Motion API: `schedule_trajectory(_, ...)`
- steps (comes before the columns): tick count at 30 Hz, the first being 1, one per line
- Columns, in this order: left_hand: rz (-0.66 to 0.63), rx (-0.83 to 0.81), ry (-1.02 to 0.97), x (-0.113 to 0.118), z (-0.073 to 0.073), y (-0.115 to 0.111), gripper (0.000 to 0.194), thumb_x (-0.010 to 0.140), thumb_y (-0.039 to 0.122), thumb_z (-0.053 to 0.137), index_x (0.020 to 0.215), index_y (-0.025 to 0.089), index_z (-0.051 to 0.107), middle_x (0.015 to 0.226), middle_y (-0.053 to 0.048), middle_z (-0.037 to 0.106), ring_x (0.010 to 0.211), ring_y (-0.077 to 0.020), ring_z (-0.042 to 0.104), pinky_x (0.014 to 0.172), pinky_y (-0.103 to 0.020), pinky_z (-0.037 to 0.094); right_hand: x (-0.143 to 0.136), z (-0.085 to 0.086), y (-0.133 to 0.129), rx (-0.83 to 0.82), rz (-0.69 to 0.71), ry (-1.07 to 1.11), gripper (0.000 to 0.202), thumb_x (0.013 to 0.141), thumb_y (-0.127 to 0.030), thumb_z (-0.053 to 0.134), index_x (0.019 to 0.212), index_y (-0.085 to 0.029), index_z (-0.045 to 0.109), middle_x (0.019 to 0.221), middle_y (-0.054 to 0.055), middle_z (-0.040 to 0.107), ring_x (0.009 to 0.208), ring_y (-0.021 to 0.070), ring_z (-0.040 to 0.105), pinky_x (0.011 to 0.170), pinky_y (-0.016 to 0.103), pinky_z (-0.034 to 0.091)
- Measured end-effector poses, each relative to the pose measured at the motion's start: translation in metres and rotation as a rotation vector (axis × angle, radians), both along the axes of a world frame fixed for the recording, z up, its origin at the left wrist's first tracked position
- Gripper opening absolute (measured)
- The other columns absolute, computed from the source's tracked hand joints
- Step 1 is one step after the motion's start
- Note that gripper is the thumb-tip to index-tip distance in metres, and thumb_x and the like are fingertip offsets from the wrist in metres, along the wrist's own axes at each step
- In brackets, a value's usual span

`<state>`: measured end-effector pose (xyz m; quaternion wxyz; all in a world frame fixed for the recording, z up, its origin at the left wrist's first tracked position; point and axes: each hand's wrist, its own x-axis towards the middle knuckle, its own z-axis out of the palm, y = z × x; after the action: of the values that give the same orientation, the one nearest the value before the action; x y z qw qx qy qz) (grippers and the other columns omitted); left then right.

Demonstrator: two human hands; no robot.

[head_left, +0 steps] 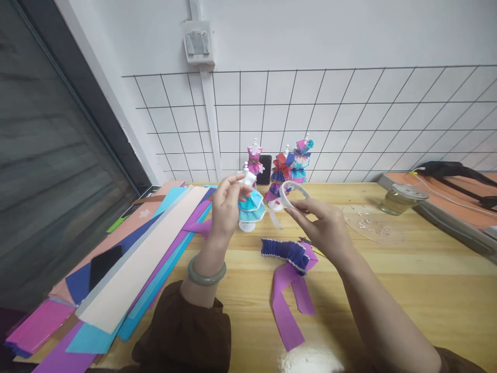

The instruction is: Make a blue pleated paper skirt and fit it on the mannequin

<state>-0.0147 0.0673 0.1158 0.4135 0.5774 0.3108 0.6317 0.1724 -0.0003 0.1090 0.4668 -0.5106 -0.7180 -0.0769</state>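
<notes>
My right hand (320,223) grips a roll of clear tape (286,196) between thumb and fingers. A loose strip of tape (277,220) hangs below the roll. My left hand (228,202) is raised with its fingertips drawn together; anything between them is too small to make out. Just behind those fingers stands a small white dress form (248,178) in a tiered turquoise skirt (251,206), partly covered by the hand. On the table below lie a gathered dark blue strip (285,252) with pale edging and a folded purple strip (285,305).
Several dressed miniature forms, one in pink (255,159) and one in red and blue (281,171), stand by the tiled wall. Coloured sheets (143,259) and a black phone (104,267) lie left. A lidded glass jar (402,199) and a clear plate (373,228) sit right.
</notes>
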Motion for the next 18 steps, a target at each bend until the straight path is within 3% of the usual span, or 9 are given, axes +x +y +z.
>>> schedule_trajectory(5, -0.036, 0.034, -0.017, -0.003, 0.008, -0.008, 0.025, 0.087, 0.035, 0.044, 0.097, 0.019, 0.06, 0.087, -0.005, 0.066, 0.082, -0.0136, 0.061, 0.07, -0.026, 0.048, 0.004, -0.008, 0.007, 0.273, -0.053, -0.239, 0.005, 0.082, -0.022, 0.06, 0.084, -0.021, 0.064, 0.074, 0.005, 0.071, 0.068, 0.018, 0.064, 0.078, 0.038, 0.05)
schedule_trajectory(12, -0.465, -0.205, 0.17, 0.009, 0.007, -0.017, 0.026, 0.084, 0.04, 0.051, 0.087, 0.017, 0.062, 0.075, -0.004, 0.065, 0.072, -0.0125, 0.061, 0.067, -0.027, 0.046, 0.004, -0.003, 0.001, 0.327, 0.0, -0.321, 0.016, 0.083, -0.015, 0.058, 0.093, -0.026, 0.06, 0.084, 0.002, 0.073, 0.075, 0.0156, 0.067, 0.094, 0.041, 0.046)
schedule_trajectory(15, -0.611, -0.237, 0.162, 0.009, 0.007, -0.021, 0.022, 0.079, 0.032, 0.06, 0.094, 0.016, 0.06, 0.066, -0.001, 0.062, 0.065, -0.0108, 0.059, 0.067, -0.027, 0.046, 0.004, -0.002, 0.0, 0.362, -0.007, -0.313, 0.02, 0.082, -0.013, 0.058, 0.096, -0.027, 0.061, 0.088, 0.002, 0.073, 0.076, 0.0162, 0.068, 0.094, 0.042, 0.046)
schedule_trajectory(18, -0.692, -0.245, 0.189, 0.008, 0.009, -0.025, 0.032, 0.074, 0.027, 0.065, 0.103, 0.016, 0.056, 0.064, 0.0, 0.061, 0.063, -0.0105, 0.059, 0.068, -0.028, 0.047, 0.005, -0.004, 0.002, 0.409, -0.037, -0.256, 0.022, 0.081, -0.012, 0.059, 0.097, -0.026, 0.061, 0.086, 0.002, 0.073, 0.075, 0.0171, 0.068, 0.093, 0.042, 0.048)
